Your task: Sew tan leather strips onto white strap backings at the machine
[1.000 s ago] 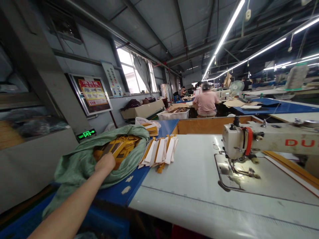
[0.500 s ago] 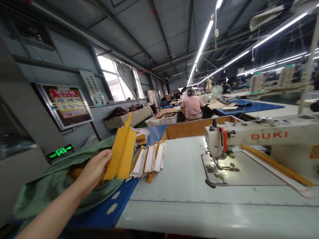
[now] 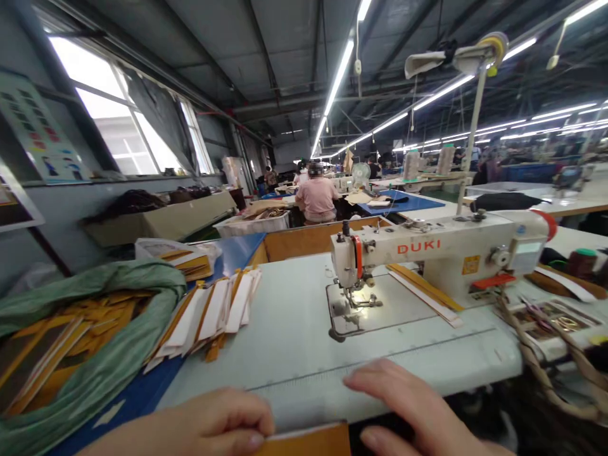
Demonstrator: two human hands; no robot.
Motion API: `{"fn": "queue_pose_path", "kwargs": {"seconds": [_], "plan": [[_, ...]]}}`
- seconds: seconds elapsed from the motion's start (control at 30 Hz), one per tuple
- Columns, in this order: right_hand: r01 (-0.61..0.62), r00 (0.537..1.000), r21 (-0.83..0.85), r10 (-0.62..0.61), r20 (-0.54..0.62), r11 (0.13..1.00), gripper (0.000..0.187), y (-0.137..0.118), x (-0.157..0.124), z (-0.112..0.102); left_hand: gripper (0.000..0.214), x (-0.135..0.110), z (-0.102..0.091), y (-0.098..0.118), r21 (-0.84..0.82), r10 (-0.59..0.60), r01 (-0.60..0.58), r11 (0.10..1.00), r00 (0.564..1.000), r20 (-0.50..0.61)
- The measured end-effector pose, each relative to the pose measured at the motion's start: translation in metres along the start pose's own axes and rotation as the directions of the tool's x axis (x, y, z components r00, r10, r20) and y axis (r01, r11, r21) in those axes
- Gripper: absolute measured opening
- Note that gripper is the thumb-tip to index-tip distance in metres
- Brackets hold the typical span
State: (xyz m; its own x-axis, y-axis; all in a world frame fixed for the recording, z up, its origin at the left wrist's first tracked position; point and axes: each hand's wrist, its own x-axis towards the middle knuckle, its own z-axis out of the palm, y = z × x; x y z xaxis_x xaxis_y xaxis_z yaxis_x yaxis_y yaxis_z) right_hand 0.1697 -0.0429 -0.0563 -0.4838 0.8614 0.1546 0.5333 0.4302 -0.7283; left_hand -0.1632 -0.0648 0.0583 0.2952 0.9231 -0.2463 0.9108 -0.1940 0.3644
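At the bottom edge of the view, my left hand (image 3: pixel 213 423) pinches the left end of a flat mustard-yellow piece (image 3: pixel 306 442) with a pale upper edge. The piece lies at the near edge of the sewing table (image 3: pixel 285 354) and is partly cut off by the frame. My right hand (image 3: pixel 418 411) is just past the piece's right end, thumb and fingers apart, with nothing visible between them. Ahead of both hands stands the white sewing machine (image 3: pixel 394 250), its needle area lit. Long white and yellow strips (image 3: pixel 422 294) lie under its arm.
To the left, a green cloth sack (image 3: pixel 161 285) holds yellow pieces. Bundles of white and yellow strips (image 3: pixel 223 310) lie beside it on the table. A tray (image 3: pixel 560 320) with scissors and small metal parts is at right. A person in pink (image 3: pixel 317 196) sits farther back.
My left hand has brought the yellow piece from above the sack down to the near table edge. My right hand has come into view. The view has turned right.
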Motion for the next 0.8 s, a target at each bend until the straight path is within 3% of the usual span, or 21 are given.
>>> {"fn": "queue_pose_path", "kwargs": {"seconds": [0.07, 0.13, 0.2, 0.23, 0.3, 0.37, 0.43, 0.5, 0.6, 0.67, 0.8], "plan": [[0.023, 0.979, 0.151, -0.053, 0.195, 0.988, 0.049, -0.021, 0.019, -0.007, 0.028, 0.015, 0.0, 0.026, -0.117, 0.131, -0.107, 0.987, 0.966, 0.222], [-0.084, 0.895, 0.297, -0.059, 0.441, 0.951, 0.028, -0.034, 0.036, -0.006, 0.025, 0.032, -0.003, 0.044, -0.187, 0.173, -0.122, 0.975, 0.941, 0.289], [-0.273, 0.825, 0.385, 0.009, 0.565, 0.882, 0.024, -0.036, 0.045, 0.001, 0.023, 0.051, -0.006, 0.047, -0.244, 0.157, -0.081, 0.966, 0.937, 0.312], [-0.36, 0.813, 0.424, 0.057, 0.579, 0.831, 0.026, -0.032, 0.048, 0.006, 0.023, 0.061, -0.006, 0.042, -0.286, 0.142, -0.051, 0.957, 0.941, 0.307], [-0.459, 0.839, 0.545, 0.141, 0.525, 0.701, 0.034, -0.023, 0.051, 0.016, 0.029, 0.081, -0.005, 0.023, -0.417, 0.108, 0.002, 0.909, 0.964, 0.241], [-0.446, 0.887, 0.692, 0.177, 0.426, 0.568, 0.043, -0.013, 0.055, 0.028, 0.045, 0.101, 0.001, 0.001, -0.617, 0.068, 0.004, 0.787, 0.993, 0.093], [-0.379, 0.926, 0.792, 0.202, 0.32, 0.479, 0.047, -0.007, 0.064, 0.038, 0.052, 0.119, 0.012, -0.015, -0.775, -0.005, 0.046, 0.63, 0.998, 0.055], [-0.343, 0.937, 0.83, 0.222, 0.27, 0.44, 0.044, -0.003, 0.075, 0.047, 0.05, 0.136, 0.024, -0.023, -0.83, -0.081, 0.085, 0.551, 0.996, 0.049], [-0.326, 0.942, 0.829, 0.227, 0.246, 0.454, 0.034, 0.001, 0.091, 0.052, 0.046, 0.162, 0.039, -0.022, -0.763, -0.169, 0.09, 0.64, 0.985, -0.025], [-0.339, 0.94, 0.781, 0.234, 0.25, 0.524, 0.032, 0.005, 0.099, 0.05, 0.044, 0.182, 0.044, -0.021, -0.695, -0.176, 0.073, 0.715, 0.981, -0.078], [-0.383, 0.922, 0.589, 0.257, 0.29, 0.712, 0.053, 0.014, 0.101, 0.034, 0.036, 0.221, 0.044, -0.022, -0.575, -0.149, 0.027, 0.818, 0.975, -0.165]]}}
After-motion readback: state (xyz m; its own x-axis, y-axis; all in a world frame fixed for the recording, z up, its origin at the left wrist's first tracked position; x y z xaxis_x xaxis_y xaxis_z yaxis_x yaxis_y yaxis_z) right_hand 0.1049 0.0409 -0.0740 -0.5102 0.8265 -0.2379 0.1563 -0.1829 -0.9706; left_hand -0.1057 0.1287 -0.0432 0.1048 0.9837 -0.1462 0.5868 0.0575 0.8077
